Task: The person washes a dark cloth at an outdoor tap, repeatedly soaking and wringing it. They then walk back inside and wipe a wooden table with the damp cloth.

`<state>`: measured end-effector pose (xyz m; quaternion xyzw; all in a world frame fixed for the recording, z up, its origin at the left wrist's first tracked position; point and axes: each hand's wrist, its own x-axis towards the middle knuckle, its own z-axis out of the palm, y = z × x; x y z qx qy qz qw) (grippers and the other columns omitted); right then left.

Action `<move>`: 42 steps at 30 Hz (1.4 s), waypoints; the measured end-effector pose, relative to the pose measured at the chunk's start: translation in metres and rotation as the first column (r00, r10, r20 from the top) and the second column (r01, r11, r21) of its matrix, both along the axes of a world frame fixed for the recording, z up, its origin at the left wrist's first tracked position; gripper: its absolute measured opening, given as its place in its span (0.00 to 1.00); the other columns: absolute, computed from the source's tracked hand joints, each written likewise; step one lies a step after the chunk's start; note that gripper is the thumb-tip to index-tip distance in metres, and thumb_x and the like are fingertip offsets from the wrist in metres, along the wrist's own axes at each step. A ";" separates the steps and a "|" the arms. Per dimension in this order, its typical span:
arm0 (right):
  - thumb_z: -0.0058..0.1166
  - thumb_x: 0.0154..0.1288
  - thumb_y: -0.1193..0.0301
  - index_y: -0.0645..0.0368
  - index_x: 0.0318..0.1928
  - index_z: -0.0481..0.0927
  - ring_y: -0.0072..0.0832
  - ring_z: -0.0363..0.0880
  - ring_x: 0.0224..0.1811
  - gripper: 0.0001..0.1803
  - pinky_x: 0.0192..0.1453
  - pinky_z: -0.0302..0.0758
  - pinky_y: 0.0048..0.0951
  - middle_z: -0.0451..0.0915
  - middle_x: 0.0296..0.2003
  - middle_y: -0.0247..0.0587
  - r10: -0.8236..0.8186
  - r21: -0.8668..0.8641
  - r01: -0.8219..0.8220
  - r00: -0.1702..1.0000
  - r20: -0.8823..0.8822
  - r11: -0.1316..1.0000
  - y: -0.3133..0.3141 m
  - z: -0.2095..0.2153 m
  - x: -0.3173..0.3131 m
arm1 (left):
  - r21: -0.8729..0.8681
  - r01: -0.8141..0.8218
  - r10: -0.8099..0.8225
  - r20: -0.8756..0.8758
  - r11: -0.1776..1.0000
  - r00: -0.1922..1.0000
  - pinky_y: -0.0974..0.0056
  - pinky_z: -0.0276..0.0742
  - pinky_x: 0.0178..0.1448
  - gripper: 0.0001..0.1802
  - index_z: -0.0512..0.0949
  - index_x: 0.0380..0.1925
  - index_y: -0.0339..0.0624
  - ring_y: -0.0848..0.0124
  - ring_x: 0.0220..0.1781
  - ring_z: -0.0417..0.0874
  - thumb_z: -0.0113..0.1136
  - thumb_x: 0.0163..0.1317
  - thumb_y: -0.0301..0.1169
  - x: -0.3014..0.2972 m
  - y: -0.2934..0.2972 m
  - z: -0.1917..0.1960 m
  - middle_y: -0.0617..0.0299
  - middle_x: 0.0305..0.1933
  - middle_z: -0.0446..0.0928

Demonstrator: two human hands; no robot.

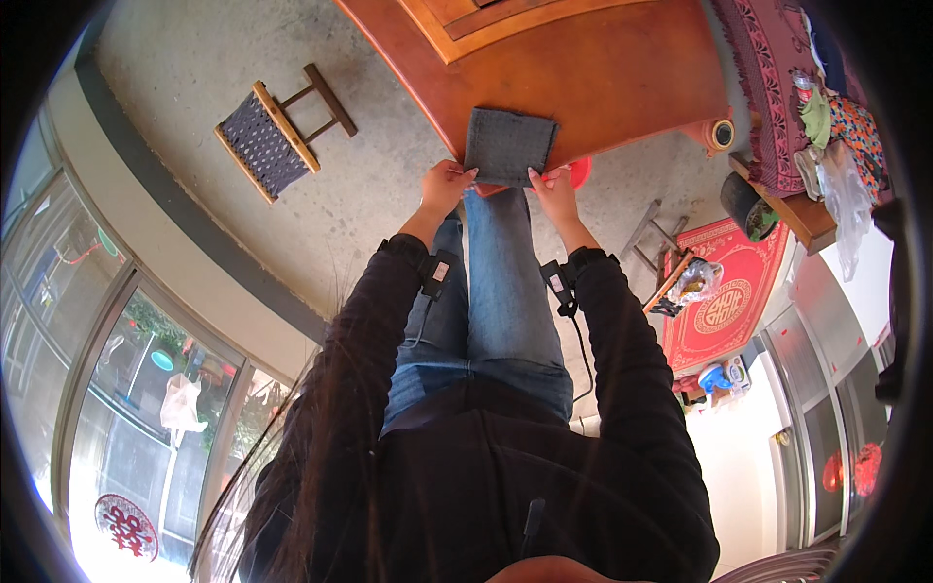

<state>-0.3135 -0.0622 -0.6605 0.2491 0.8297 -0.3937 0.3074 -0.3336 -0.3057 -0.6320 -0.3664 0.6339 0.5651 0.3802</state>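
Note:
A dark grey square of folded cloth (pixel 510 146) lies flat on the near corner of an orange-brown wooden table (pixel 603 92). My left hand (pixel 445 187) pinches its near left corner between thumb and fingers. At the near right corner, my right hand (pixel 556 194) grips the cloth the same way. The cloth's near edge runs between the two hands, just above my jeans-clad legs (pixel 505 291). Part of a red round object (pixel 581 173) shows beside the right hand, below the table edge; its kind is hidden.
A folding stool with a woven seat (pixel 270 143) stands on the concrete floor to the left. On the right, another folding stool (pixel 669 284) with a plastic bag is by a red patterned mat (pixel 748 272). A dark pot (pixel 748 206) stands near a wooden seat with a maroon cover (pixel 773 117).

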 end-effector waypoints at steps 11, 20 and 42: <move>0.61 0.64 0.55 0.58 0.37 0.77 0.23 0.82 0.31 0.18 0.33 0.76 0.25 0.81 0.30 0.35 -0.250 -0.418 0.428 0.875 0.415 0.802 0.014 0.042 -0.026 | 0.196 -0.312 0.282 0.168 0.930 0.945 0.64 0.84 0.38 0.19 0.71 0.42 0.33 0.65 0.35 0.85 0.68 0.60 0.33 -0.029 -0.008 0.036 0.51 0.34 0.82; 0.55 0.68 0.54 0.59 0.42 0.76 0.25 0.80 0.28 0.19 0.30 0.76 0.26 0.81 0.33 0.39 -0.479 -0.443 0.570 0.822 0.309 0.692 0.010 0.064 -0.090 | 0.335 -0.474 0.484 0.057 0.815 0.873 0.59 0.84 0.42 0.21 0.66 0.50 0.35 0.61 0.37 0.86 0.61 0.65 0.35 -0.092 0.002 0.049 0.47 0.40 0.81; 0.50 0.67 0.61 0.41 0.71 0.60 0.40 0.44 0.77 0.32 0.77 0.43 0.49 0.49 0.75 0.36 0.841 0.294 -0.828 0.335 -0.424 0.478 -0.058 0.066 -0.099 | 0.038 -0.332 0.325 0.127 0.943 0.937 0.63 0.83 0.42 0.12 0.74 0.47 0.36 0.62 0.40 0.86 0.53 0.66 0.29 0.063 -0.109 0.063 0.49 0.43 0.82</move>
